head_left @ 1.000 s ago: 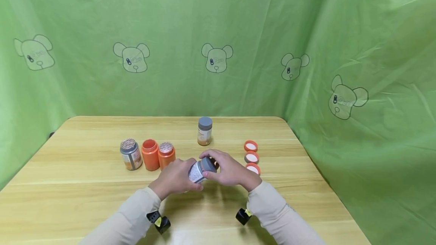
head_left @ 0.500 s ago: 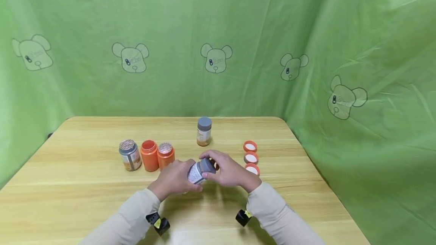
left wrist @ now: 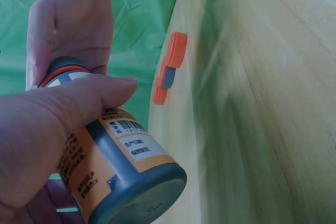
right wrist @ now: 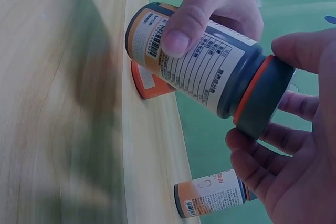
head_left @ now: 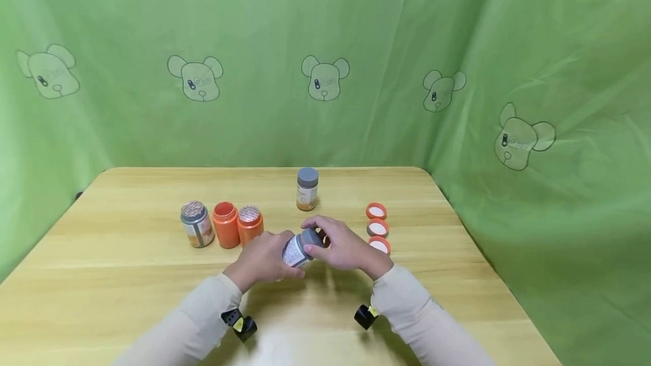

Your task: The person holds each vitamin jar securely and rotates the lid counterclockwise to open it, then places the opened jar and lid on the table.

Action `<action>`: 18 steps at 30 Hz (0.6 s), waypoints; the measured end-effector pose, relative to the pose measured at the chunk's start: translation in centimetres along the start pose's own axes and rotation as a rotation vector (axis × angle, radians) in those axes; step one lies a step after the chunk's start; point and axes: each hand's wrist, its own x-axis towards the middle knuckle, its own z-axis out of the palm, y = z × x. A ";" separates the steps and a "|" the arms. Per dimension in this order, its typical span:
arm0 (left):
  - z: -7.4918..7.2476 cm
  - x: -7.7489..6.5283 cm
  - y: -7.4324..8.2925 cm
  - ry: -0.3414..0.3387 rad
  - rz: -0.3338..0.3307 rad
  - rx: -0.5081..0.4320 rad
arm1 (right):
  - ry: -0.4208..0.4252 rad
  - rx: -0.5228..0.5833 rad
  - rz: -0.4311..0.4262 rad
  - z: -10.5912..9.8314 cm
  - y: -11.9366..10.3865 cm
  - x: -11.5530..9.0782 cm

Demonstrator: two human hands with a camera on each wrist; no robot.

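Observation:
A grey pill bottle (right wrist: 205, 61) with an orange-and-white label is held tilted above the table, its capped end toward the right. My left hand (head_left: 264, 258) grips the body, with the thumb lying across the label. Around the grey lid (right wrist: 268, 98) the thumb and fingers of my right hand (head_left: 343, 244) pinch its sides. An orange ring shows under the lid in the right wrist view. The bottle's grey base (left wrist: 144, 198) faces the left wrist camera.
Left of the hands stand a lidless grey bottle (head_left: 197, 227), an open orange bottle (head_left: 226, 230) and a foil-sealed orange bottle (head_left: 249, 227). A capped grey bottle (head_left: 307, 191) stands farther back. Upturned lids (head_left: 377, 228) form a row at right on the wooden table (head_left: 142, 298).
The table and bottles appear slightly higher in the head view. Both hands keep the same hold on the bottle and its lid.

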 end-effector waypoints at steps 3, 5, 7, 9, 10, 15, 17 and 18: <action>0.2 -0.2 -0.1 0.016 0.005 0.001 | 0.006 0.000 -0.026 0.1 0.0 -0.2; 0.3 -0.2 -0.1 0.023 0.009 -0.003 | 0.009 0.001 -0.037 0.1 -0.1 -0.2; 0.3 -0.3 -0.1 0.027 0.013 -0.006 | 0.005 0.001 -0.042 0.1 -0.1 -0.3; 0.4 -0.4 -0.1 0.027 0.016 -0.006 | -0.002 -0.002 -0.053 0.2 -0.1 -0.4; 0.5 -0.5 -0.1 0.026 0.017 -0.007 | -0.005 -0.004 -0.061 0.2 -0.1 -0.4; 0.4 -0.4 0.0 0.032 0.024 -0.011 | 0.013 -0.006 -0.064 0.1 -0.1 -0.5; 0.3 -0.4 0.1 0.030 0.022 -0.017 | 0.025 -0.006 -0.038 0.1 -0.1 -0.4; 0.3 -0.3 0.1 0.029 0.021 -0.019 | 0.031 -0.006 -0.021 0.1 -0.1 -0.4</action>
